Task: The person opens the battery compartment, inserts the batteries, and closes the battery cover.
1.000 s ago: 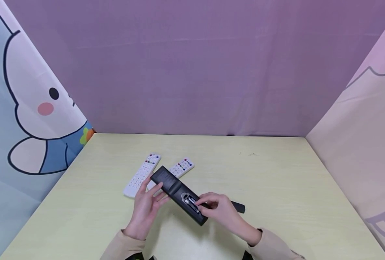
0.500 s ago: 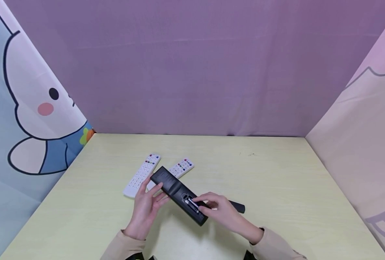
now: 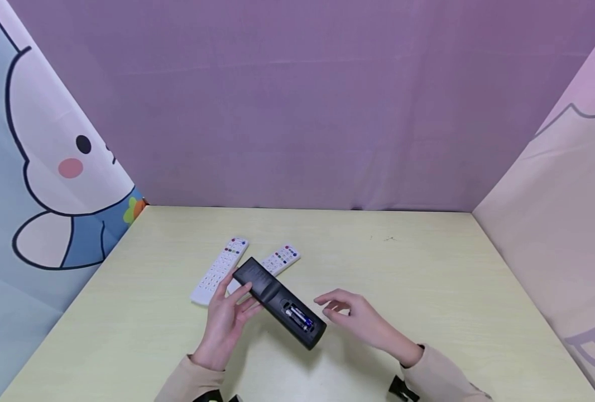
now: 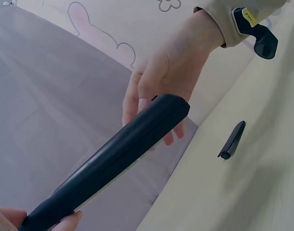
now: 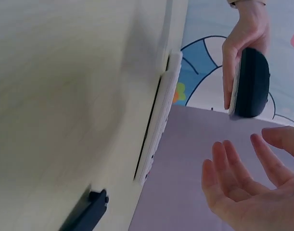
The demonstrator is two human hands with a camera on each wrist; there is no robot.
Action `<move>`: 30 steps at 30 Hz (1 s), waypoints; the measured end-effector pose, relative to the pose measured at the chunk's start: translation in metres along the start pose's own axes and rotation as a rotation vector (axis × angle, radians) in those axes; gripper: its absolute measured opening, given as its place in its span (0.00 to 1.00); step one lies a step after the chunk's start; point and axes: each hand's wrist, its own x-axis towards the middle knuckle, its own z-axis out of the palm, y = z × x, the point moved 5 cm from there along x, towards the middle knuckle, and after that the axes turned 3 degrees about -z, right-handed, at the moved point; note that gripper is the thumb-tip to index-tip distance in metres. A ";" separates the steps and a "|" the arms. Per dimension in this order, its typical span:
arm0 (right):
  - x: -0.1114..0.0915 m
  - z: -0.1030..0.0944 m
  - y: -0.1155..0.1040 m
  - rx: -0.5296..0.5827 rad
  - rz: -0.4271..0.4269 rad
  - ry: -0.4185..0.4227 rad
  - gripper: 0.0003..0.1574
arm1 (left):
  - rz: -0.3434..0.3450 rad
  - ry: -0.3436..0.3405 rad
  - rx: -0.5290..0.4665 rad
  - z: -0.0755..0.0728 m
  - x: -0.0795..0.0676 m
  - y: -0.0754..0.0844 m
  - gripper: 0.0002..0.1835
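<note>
My left hand [image 3: 221, 329] holds a black remote control [image 3: 263, 286] by its far end, thumb on the back and the other fingers beneath. The remote's back faces up, its battery compartment uncovered, with batteries [image 3: 299, 317] lying inside, one with a blue wrapper. Just right of the remote's near end, my right hand [image 3: 356, 319] hovers with nothing in its fingers, which are loosely bent and apart, as the right wrist view also shows. A slim black battery cover [image 4: 232, 140] lies on the table; in the head view my right hand hides it.
Two white remotes lie buttons up on the table [image 3: 428, 279]. The longer white remote [image 3: 217, 273] is at the left; the other white remote [image 3: 283, 258] is partly covered by the black one in the head view. A purple curtain [image 3: 297, 111] stands behind the table.
My right hand has let go of a battery at the compartment and drawn back to the right. The battery now lies down in the compartment. My left hand and the remote have stayed in place.
</note>
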 end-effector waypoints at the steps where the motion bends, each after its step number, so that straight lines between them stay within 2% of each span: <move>1: -0.001 -0.002 0.001 -0.010 -0.002 0.001 0.16 | 0.000 0.000 -0.001 0.000 0.000 0.000 0.34; 6: -0.004 -0.012 0.009 -0.070 -0.014 0.009 0.16 | 0.000 0.000 -0.011 0.000 0.001 -0.001 0.34; 12: -0.008 -0.022 0.020 -0.238 -0.022 0.026 0.16 | -0.004 0.003 -0.010 -0.001 0.001 -0.001 0.34; 17: -0.012 -0.025 0.028 -0.358 0.002 0.001 0.17 | -0.007 0.006 -0.002 -0.001 0.001 -0.001 0.34; 30: -0.014 -0.028 0.046 -0.406 0.095 -0.100 0.20 | -0.011 0.017 0.002 -0.002 0.001 -0.002 0.34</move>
